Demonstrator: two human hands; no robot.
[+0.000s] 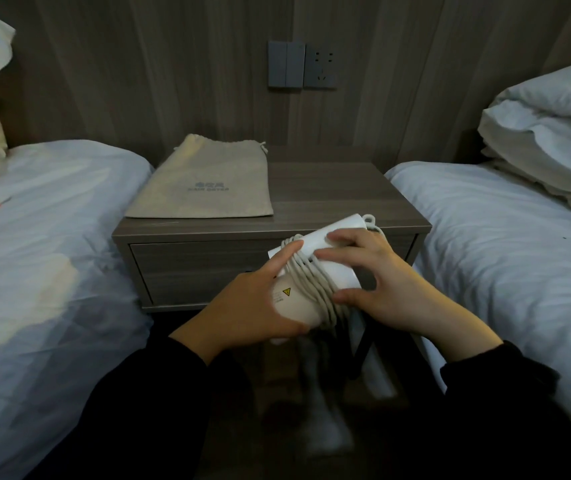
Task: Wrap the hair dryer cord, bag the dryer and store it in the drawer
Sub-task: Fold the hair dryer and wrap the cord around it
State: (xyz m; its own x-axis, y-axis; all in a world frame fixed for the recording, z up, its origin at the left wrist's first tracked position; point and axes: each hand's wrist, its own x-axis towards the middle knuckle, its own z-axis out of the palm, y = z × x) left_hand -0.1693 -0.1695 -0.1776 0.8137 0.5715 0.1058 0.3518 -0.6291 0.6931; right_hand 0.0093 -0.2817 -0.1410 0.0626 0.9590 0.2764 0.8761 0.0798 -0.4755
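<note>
- The white hair dryer (315,271) sits low in the centre of the frame, held in the air in front of the closed drawer (204,268), not resting on anything.
- The left hand (253,306) has its grip clamped round the barrel end, likely to steady the body.
- The right hand (381,282) presses its fingers onto the pale cord (312,282), which lies in many turns round the dryer; this probably keeps the coils from springing loose.
- The beige drawstring bag (204,181) lies flat on the tabletop (329,192) above centre, mouth away, seemingly ready for bagging.
- The bag carries dark print; the lower line seems to read "HAIR DRYER", the upper is too blurred.
- A yellow warning triangle sticker (287,292) shows on the barrel; its small text is unreadable.
</note>
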